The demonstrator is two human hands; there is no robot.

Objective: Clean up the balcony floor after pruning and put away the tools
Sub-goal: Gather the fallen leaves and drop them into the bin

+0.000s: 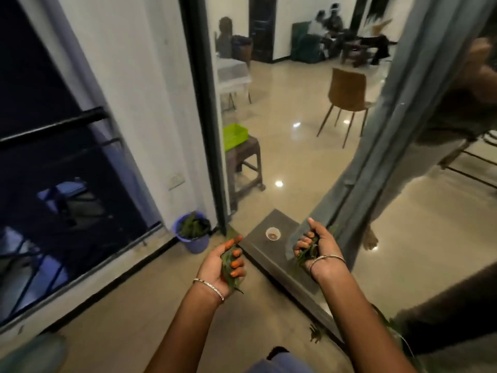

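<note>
Dark green cut leaves (pixel 230 278) are gripped in the left hand (pixel 215 267), whose nails are painted orange, green leafy sprigs (pixel 306 253) are held in the right hand (pixel 322 249), and a purple round plastic bucket (pixel 198 245) is seen just beyond the left hand.

Hands (pixel 215 269) x2, leaf bunches (pixel 228 261) x2, bkt (pixel 194 243) x1, cup (pixel 273 234) x1.

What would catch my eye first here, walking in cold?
Front and centre, the left hand and the right hand each grip a bunch of green leaves above the balcony floor. Just ahead to the left, a purple bucket holding more greenery stands in the corner by the door frame. A small cup sits on the dark doorstep beyond the hands.
</note>
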